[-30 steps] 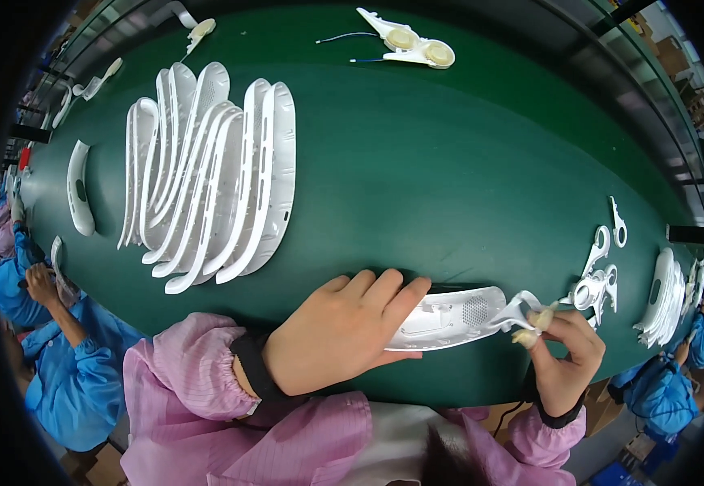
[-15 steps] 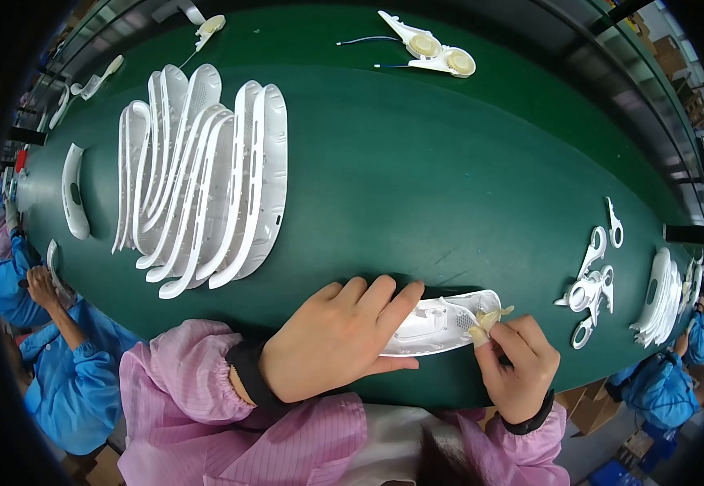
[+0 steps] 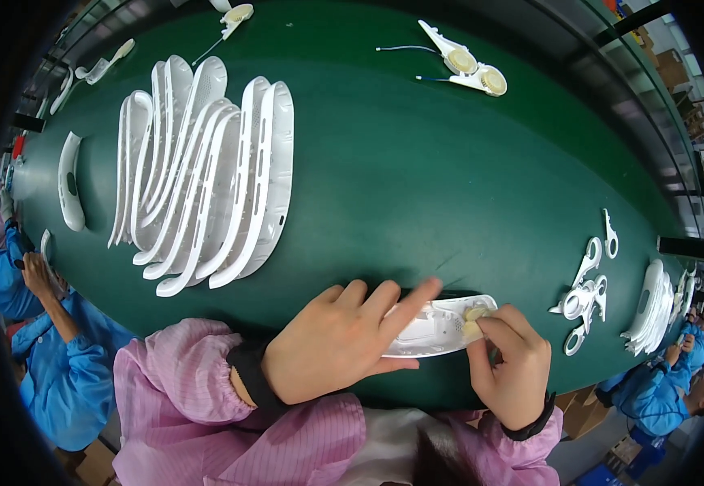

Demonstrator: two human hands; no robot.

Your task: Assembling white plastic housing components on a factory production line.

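My left hand [image 3: 340,344] is wrapped over the left part of a white curved plastic shell [image 3: 441,344], which lies hollow side up at the near edge of the table. The shell's inside shows moulded ribs and a patch of small holes towards its right end. At that right end, my right hand [image 3: 514,356] has thumb and forefinger closed at a crumpled pale yellow piece [image 3: 475,314]. Whether this is a thin film or a finger cover cannot be made out. The thumb tip also looks pale yellow.
Several similar white shells [image 3: 267,186] stand in a row at the left of the green table [image 3: 368,186], with a single shell [image 3: 68,182] beyond them. Brackets with round cream discs [image 3: 477,71] lie at the back. White ring-shaped brackets [image 3: 583,300] and stacked shells [image 3: 648,308] are at right. Co-workers [image 3: 72,373] sit at both sides.
My right fingers have pressed further onto the shell's right end, and the yellow piece is bunched down into it. The left forefinger has stretched out a little; my view has shifted slightly.
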